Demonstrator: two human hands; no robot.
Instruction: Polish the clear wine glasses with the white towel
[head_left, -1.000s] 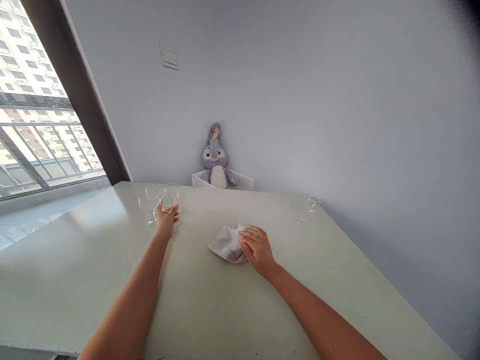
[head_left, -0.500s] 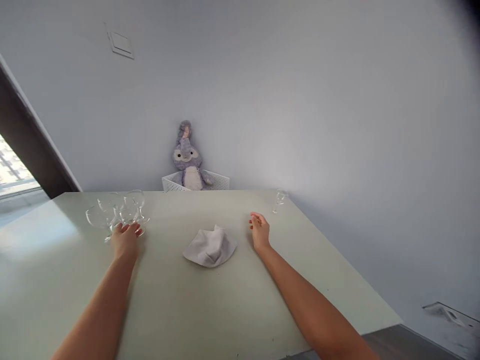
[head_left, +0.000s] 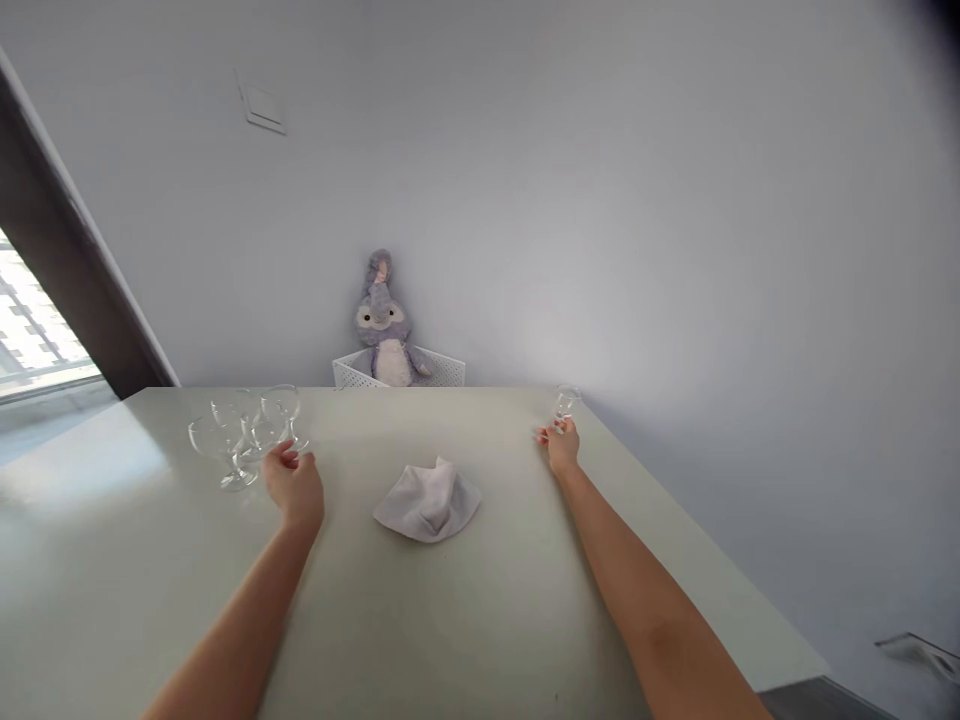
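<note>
My left hand (head_left: 294, 487) is just right of a group of clear stemmed glasses (head_left: 237, 474) on the table's left side. Its fingers are loosely curled, with a gap at the thumb and nothing visible in them. At the far right, my right hand (head_left: 561, 443) is at the lower part of another stemmed glass (head_left: 568, 398), with fingers apart. That glass stands upright; the hand hides its stem and foot, so contact is unclear. A crumpled light grey cloth (head_left: 427, 502) lies between my arms.
The pale table (head_left: 450, 630) meets the wall at the back and ends along a slanting right edge. Behind it, a purple plush toy (head_left: 391, 362) sits in a white perforated basket (head_left: 447, 371). A window (head_left: 37, 320) is at the left.
My left hand has moved right, away from the front of the grouped glasses. My right hand has reached further right and forward to the single glass. The view has shifted slightly.
</note>
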